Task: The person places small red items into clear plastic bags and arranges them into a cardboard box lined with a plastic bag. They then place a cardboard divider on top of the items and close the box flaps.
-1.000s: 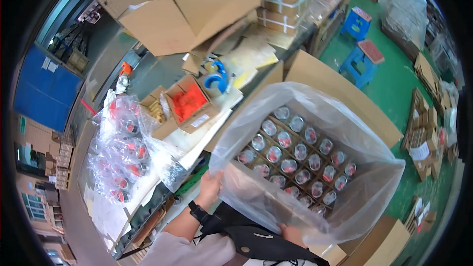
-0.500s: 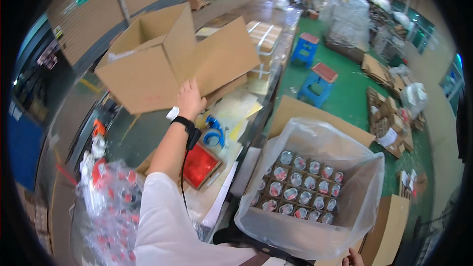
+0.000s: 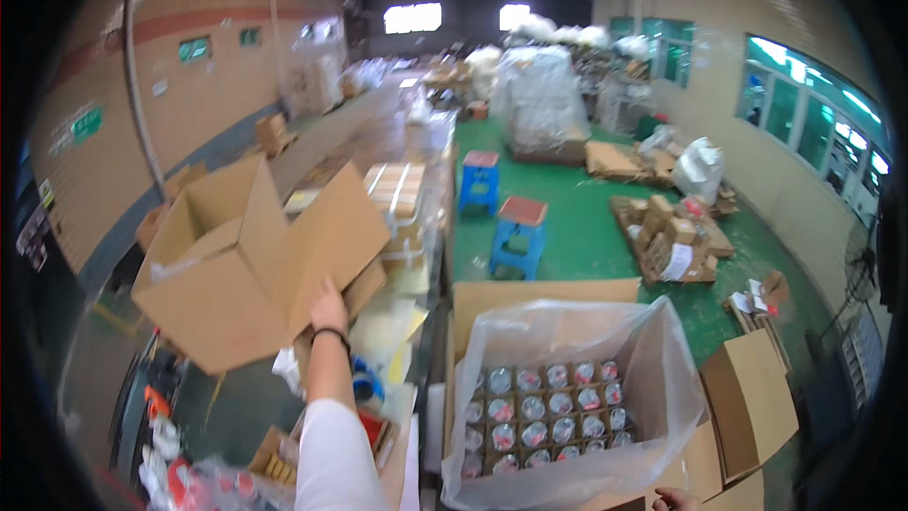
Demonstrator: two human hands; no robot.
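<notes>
My left hand (image 3: 329, 308) is closed on the near edge of a raised flap of an open cardboard box (image 3: 206, 301), which stands tilted on the bench at the left. In front of me on the right is another open carton (image 3: 544, 291), lined with a clear plastic bag (image 3: 676, 388). Inside it, several clear glass-like pieces (image 3: 532, 407) with red marks stand upright in a cardboard divider grid. Only part of my right hand (image 3: 676, 500) shows at the lower edge, beside the lined carton's near right side; its grip is hidden.
A blue tape dispenser (image 3: 367, 380) and a small box with red contents (image 3: 380, 435) lie by my left forearm. Plastic-wrapped items (image 3: 194, 487) are at lower left. Strapped cartons (image 3: 395, 191) stand farther along the bench. Two blue stools (image 3: 517, 244) and a loaded pallet (image 3: 670, 241) are on the green floor.
The view has tilted up and turned, so the boxes appear lower and farther left, and more of the hall shows. My left hand stays on the box flap.
</notes>
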